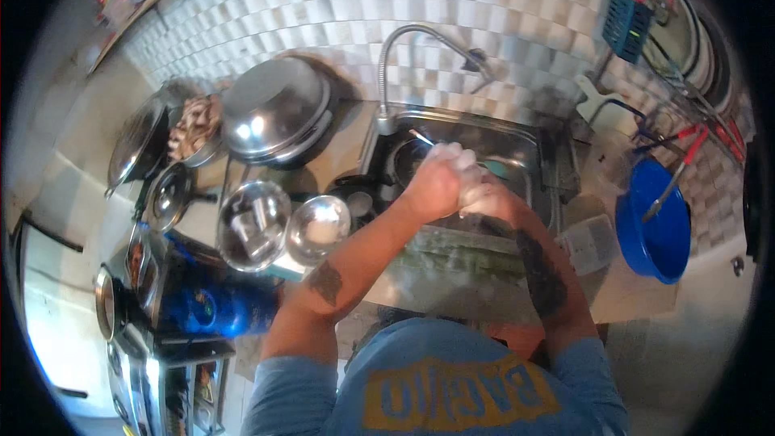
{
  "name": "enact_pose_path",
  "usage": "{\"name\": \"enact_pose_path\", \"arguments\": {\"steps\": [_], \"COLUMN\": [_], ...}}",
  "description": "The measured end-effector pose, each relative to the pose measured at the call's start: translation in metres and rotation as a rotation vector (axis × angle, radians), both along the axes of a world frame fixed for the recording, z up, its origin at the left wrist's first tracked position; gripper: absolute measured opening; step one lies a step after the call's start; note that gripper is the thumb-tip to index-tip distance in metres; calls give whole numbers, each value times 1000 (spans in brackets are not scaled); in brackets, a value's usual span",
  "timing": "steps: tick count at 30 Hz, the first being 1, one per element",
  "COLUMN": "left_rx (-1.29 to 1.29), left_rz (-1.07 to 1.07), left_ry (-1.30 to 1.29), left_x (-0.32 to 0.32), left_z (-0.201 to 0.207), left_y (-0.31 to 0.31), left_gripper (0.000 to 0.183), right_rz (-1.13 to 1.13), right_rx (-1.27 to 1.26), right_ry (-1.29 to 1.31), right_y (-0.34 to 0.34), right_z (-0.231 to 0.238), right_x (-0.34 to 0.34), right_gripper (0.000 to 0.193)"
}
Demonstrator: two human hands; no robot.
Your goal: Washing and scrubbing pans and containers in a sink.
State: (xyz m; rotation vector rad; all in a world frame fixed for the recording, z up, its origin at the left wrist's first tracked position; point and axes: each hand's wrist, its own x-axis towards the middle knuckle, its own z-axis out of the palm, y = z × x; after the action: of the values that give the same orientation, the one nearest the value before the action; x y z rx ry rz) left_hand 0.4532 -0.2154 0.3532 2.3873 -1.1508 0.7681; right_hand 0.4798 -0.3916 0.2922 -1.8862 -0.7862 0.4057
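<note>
My left hand (433,186) and my right hand (490,199) are pressed together over the steel sink (529,145), fingers curled in and covered with white foam (457,158). Whatever lies between them, if anything, is hidden by the lather and the fingers. Below and behind the hands, a dark round pan (401,163) and a small green item (496,168) rest in the basin, both partly covered. A flexible-neck faucet (383,73) arches over the sink from its back left corner.
Left of the sink are two steel bowls (254,226), a large upturned basin (274,105) and a lidded pan (169,196). To the right sit a clear plastic container (589,244) and a blue basin (674,234). Utensils (626,24) hang on the tiled wall.
</note>
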Motion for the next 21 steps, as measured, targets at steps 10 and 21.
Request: {"name": "enact_pose_path", "arguments": {"steps": [10, 21], "left_rx": [-811, -162], "left_rz": [387, 1123], "left_ry": [483, 535], "left_x": [-35, -95], "left_z": [16, -76], "left_y": [132, 395], "left_gripper": [24, 33], "right_rz": [64, -696], "right_rx": [436, -981], "right_ry": [-256, -455], "right_y": [104, -177], "right_z": [51, -270], "right_x": [6, 63], "right_gripper": [45, 31]}}
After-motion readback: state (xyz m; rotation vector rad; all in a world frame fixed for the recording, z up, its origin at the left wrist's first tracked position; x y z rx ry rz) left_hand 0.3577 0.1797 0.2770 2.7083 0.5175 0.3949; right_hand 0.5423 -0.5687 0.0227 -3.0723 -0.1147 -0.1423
